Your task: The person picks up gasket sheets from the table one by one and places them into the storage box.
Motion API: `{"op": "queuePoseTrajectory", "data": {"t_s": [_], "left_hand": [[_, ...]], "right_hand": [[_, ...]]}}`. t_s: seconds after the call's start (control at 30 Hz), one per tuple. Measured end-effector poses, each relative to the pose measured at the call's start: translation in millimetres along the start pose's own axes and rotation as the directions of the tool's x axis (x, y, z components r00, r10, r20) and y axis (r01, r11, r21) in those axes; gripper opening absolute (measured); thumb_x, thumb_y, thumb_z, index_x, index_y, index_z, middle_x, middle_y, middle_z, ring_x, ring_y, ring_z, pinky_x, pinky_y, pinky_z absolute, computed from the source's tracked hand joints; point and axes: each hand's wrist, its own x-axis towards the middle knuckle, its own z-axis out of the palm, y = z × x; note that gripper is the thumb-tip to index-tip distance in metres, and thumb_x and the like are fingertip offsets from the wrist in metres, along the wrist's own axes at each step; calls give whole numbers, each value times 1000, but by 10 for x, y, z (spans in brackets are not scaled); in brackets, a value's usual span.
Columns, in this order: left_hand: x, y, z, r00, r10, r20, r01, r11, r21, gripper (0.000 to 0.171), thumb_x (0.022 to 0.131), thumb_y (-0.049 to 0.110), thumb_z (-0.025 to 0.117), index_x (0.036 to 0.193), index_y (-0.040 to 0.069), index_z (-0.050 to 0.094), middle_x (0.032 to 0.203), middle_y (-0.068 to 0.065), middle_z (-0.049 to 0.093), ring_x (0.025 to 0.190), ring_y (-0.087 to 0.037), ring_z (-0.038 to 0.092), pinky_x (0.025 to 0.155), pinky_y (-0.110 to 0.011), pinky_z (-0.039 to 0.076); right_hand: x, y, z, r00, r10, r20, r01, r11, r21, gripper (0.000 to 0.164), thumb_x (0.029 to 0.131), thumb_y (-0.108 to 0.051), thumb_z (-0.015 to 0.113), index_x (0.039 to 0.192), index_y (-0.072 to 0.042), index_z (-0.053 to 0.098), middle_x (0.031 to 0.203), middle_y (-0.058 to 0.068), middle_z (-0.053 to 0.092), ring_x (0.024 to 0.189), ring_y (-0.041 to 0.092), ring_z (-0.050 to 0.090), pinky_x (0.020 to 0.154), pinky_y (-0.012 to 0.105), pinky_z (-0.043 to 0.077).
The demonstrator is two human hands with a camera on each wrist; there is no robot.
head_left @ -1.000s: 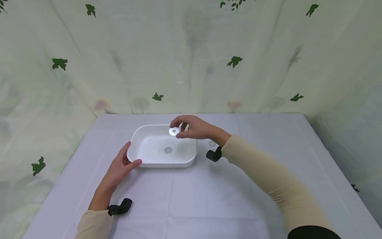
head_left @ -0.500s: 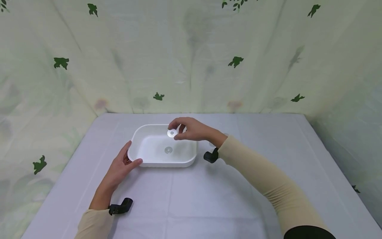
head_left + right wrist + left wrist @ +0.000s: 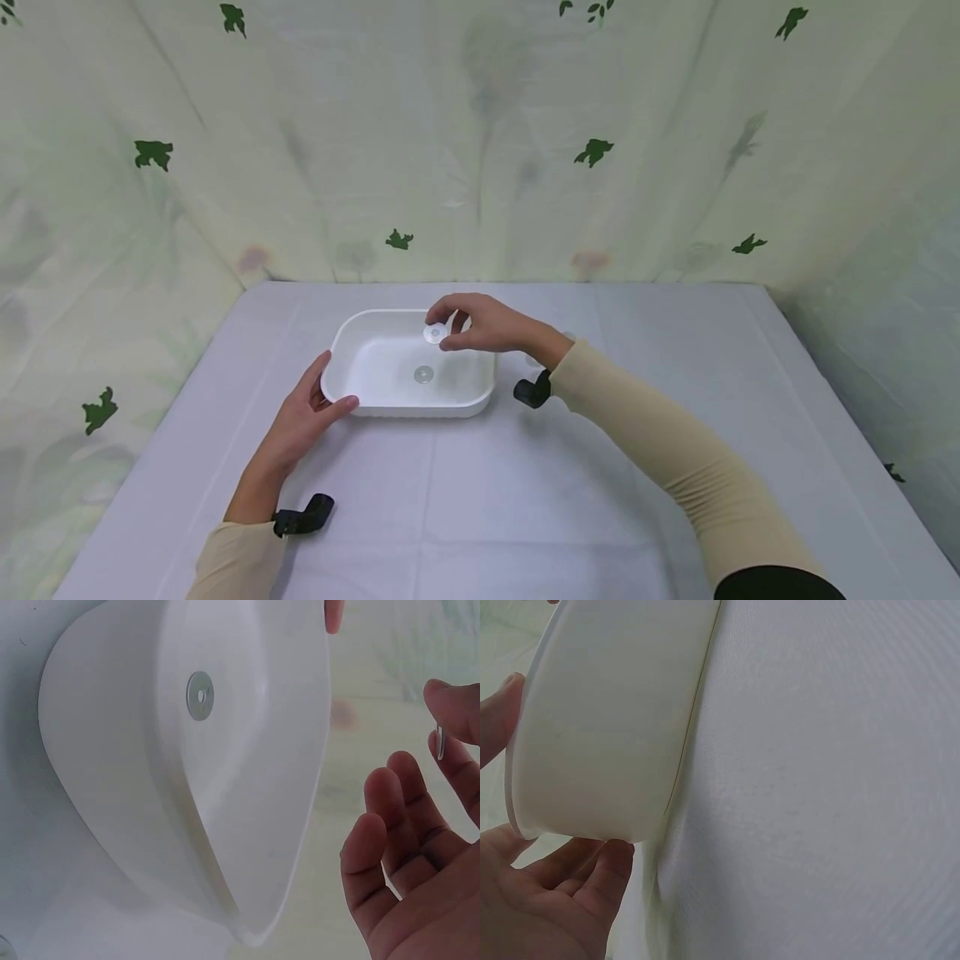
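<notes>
A white oblong tub (image 3: pixel 378 367) with rounded corners stands on the table. My left hand (image 3: pixel 298 417) grips its near left corner, thumb on the rim and fingers against the end wall; the left wrist view shows the fingers (image 3: pixel 604 881) touching the tub's outside. Over the tub's far right part, my right hand (image 3: pixel 483 323) pinches a flat metal washer (image 3: pixel 435 333) between thumb and index finger. In the right wrist view that washer (image 3: pixel 440 742) is seen edge-on, and the other fingers are loosely bent. Another washer (image 3: pixel 423 374) lies flat on the tub's floor.
Right of the tub, partly hidden by my right wrist, a round metal piece (image 3: pixel 532 361) lies on the white tablecloth (image 3: pixel 480 500). A second one (image 3: pixel 570 336) shows just behind the wrist. A pale curtain (image 3: pixel 480 167) with green leaf shapes hangs behind the table.
My right hand has shifted slightly left and down with the washer, then barely back right. The washer looks less bright now. My left hand keeps its hold on the tub.
</notes>
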Motion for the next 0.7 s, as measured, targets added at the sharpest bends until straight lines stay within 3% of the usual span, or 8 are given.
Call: {"op": "queuePoseTrajectory", "data": {"t_s": [0.4, 0.7], "left_hand": [[-2, -1, -2, 1000, 23, -2, -23, 999, -26, 99, 93, 26, 70, 161, 17, -1, 167, -14, 13, 149, -37, 29, 85, 4, 36], [-5, -3, 1, 1000, 9, -8, -9, 1000, -15, 99, 93, 28, 71, 161, 18, -1, 167, -15, 14, 149, -37, 29, 84, 4, 36]], "right_hand": [[21, 39, 18, 1000, -7, -5, 7, 1000, 21, 41, 89, -12, 71, 129, -11, 61, 128, 5, 63, 98, 18, 63, 93, 30, 52], [-40, 130, -35, 998, 49, -44, -50, 998, -25, 45, 93, -13, 66, 136, -16, 55, 140, 4, 55, 107, 19, 63, 92, 33, 52]]}}
